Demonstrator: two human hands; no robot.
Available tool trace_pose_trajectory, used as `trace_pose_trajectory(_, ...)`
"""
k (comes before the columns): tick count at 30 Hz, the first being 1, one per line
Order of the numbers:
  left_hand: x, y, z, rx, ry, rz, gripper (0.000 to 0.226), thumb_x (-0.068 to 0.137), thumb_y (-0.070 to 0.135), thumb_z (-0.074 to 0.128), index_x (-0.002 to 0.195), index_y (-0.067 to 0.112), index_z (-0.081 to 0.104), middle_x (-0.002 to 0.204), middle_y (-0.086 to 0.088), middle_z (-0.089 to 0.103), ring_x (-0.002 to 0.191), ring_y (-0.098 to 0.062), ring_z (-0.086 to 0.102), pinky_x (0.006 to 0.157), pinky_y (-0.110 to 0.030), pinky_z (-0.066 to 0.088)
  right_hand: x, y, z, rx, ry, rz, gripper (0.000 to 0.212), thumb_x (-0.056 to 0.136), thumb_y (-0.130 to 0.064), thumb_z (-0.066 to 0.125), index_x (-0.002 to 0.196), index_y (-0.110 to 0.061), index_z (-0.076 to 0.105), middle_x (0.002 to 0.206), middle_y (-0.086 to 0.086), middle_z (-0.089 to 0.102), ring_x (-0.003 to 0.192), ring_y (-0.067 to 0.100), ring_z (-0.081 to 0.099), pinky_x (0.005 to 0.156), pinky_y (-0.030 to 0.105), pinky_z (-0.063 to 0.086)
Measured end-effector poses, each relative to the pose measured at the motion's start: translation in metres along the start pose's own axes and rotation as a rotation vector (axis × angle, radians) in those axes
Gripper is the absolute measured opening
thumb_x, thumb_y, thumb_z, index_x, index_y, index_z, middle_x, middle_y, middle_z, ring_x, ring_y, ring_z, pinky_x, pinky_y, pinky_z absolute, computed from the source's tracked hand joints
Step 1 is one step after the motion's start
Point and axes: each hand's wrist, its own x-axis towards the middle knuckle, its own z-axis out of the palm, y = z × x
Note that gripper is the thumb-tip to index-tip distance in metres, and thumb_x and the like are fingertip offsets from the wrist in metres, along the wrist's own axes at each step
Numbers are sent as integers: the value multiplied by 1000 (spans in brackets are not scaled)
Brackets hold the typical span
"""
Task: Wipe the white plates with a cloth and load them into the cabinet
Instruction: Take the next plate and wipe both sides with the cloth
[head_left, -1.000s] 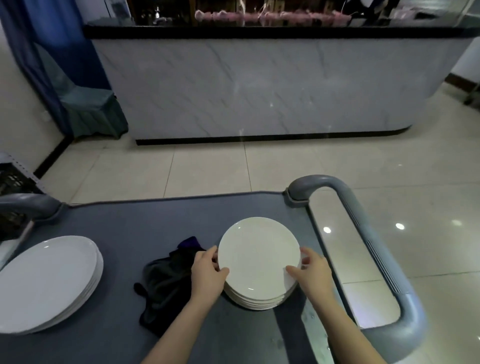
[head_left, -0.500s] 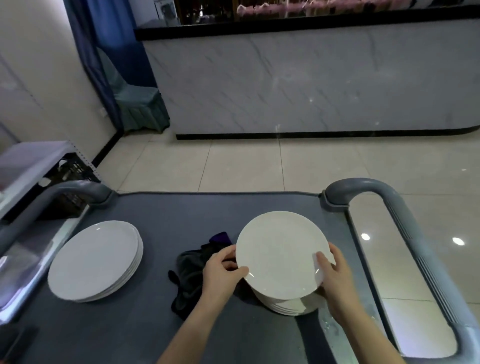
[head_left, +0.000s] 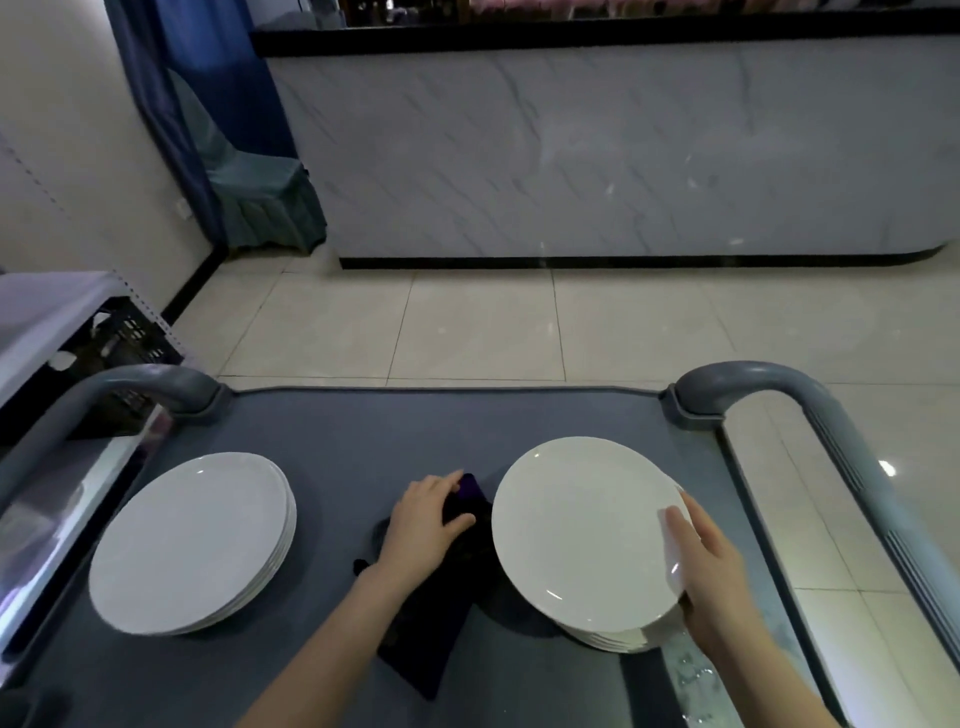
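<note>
A white plate (head_left: 582, 530) is tilted up off a stack of white plates (head_left: 628, 638) on the right of the grey cart top (head_left: 363, 431). My right hand (head_left: 714, 577) grips its right rim, thumb on the upper face. My left hand (head_left: 423, 522) lies on the dark cloth (head_left: 441, 623) crumpled between the two stacks, its fingers curling onto the fabric. A second stack of white plates (head_left: 192, 540) sits on the left of the cart.
Grey cart handles rise at the left (head_left: 104, 400) and right (head_left: 810, 415). A shelf with a black crate (head_left: 119, 338) stands to the left. Tiled floor and a marble counter (head_left: 597, 150) lie ahead, with a covered chair (head_left: 260, 197) by a blue curtain.
My left hand let go of the plate's left rim and moved onto the dark cloth. My right hand alone now holds the lifted plate. The view shifted left.
</note>
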Motion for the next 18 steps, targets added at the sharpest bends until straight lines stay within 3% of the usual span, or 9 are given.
trace_pose_trajectory(2, 10, -5, 6, 147, -62, 16, 59, 88, 41, 67, 142, 25, 47, 121, 5, 55, 116, -18, 45, 98, -32, 38, -2, 0, 2, -19, 1, -5, 27, 99, -24, 52, 107, -41, 70, 112, -10, 70, 102, 16, 65, 70, 30, 52)
trace_pose_trajectory(5, 22, -8, 7, 290, -62, 80, 37, 88, 46, 65, 120, 27, 66, 107, 7, 55, 108, -16, 43, 86, -27, 33, -2, 0, 3, -45, 6, -19, 25, 99, -24, 52, 108, -39, 69, 116, -6, 69, 106, 21, 64, 76, 34, 52)
trace_pose_trajectory(8, 26, -9, 3, 101, 3, 155, 18, 89, 35, 67, 95, 18, 70, 90, 6, 60, 94, -15, 44, 80, -27, 33, -4, 0, 3, -66, -3, -55, 26, 99, -23, 52, 116, -35, 68, 118, -5, 69, 107, 20, 64, 76, 34, 52)
trace_pose_trajectory(12, 23, -4, -17, -210, 47, 118, 15, 94, 17, 58, 81, 12, 53, 84, 1, 53, 81, -18, 48, 75, -32, 41, -7, -4, 10, -77, -6, -68, 26, 98, -24, 54, 117, -36, 68, 116, -8, 69, 104, 15, 64, 73, 31, 52)
trace_pose_trajectory(15, 18, -2, -39, -279, 99, 40, 16, 93, 23, 56, 79, 16, 51, 77, 1, 57, 73, -16, 54, 71, -38, 46, -7, -9, 21, -74, -28, -95, 26, 98, -23, 55, 105, -41, 72, 111, -10, 72, 102, 15, 66, 79, 35, 54)
trace_pose_trajectory(18, 13, -2, -69, -285, 133, -71, 16, 86, 33, 59, 73, 26, 52, 67, 6, 62, 66, -15, 58, 64, -38, 50, -7, -14, 35, -83, -64, -129, 24, 98, -25, 56, 110, -38, 71, 113, -7, 71, 108, 25, 64, 93, 49, 53)
